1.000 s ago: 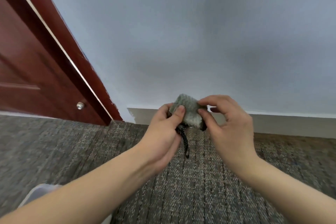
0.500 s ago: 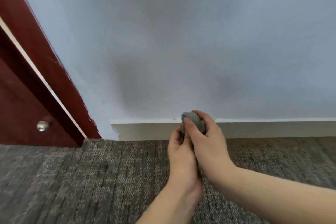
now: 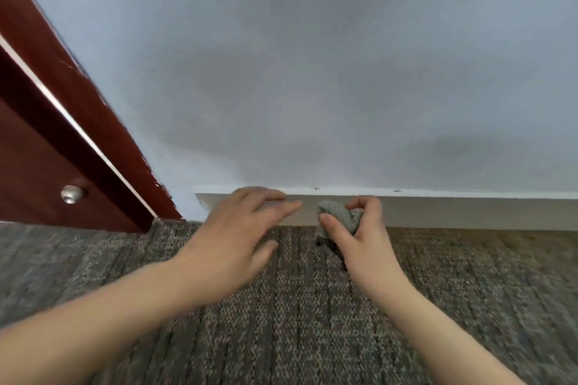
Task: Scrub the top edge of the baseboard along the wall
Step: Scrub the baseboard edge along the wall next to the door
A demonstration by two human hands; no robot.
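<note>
A grey-beige baseboard (image 3: 469,212) runs along the foot of the pale blue wall, its white top edge dotted with a few dark specks. My right hand (image 3: 362,241) grips a bunched grey cloth (image 3: 337,216) with a dark patterned trim, held in front of the baseboard's face. My left hand (image 3: 237,234) is empty, fingers spread and reaching toward the baseboard's left end; whether the fingertips touch it is unclear because of blur.
A dark red door frame (image 3: 103,131) and door (image 3: 28,172) with a round silver stopper (image 3: 72,194) stand at the left. Grey patterned carpet (image 3: 281,306) covers the floor up to the wall.
My left hand has let go of the cloth and moved left toward the baseboard's end. The right hand alone now holds the cloth, lower and closer to the baseboard.
</note>
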